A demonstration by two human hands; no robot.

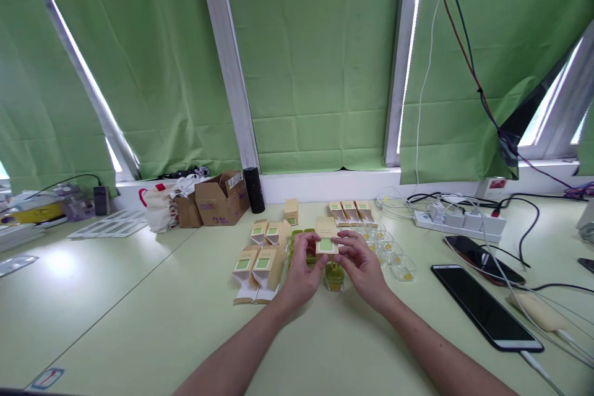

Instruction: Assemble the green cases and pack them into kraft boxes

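My left hand (302, 269) and my right hand (364, 272) hold a small tan cardboard box (327, 232) between their fingertips, one at each side. A green square shows on the box's near face. Just below it on the table stands a small clear container with green contents (334, 278). Other green items (297, 236) sit behind my left hand, partly hidden. Left of that hand are several matching tan boxes (264, 263), the nearer ones with white flaps open. Clear plastic cups with yellow spots (403, 268) stand in a group beside my right hand.
Three tan boxes (351, 213) line up at the back, and a single one (291, 211) stands farther left. A brown carton (221, 201) and a black cylinder (253, 190) are near the wall. On the right lie a phone (485, 306), a power strip (459, 224) and loose cables.
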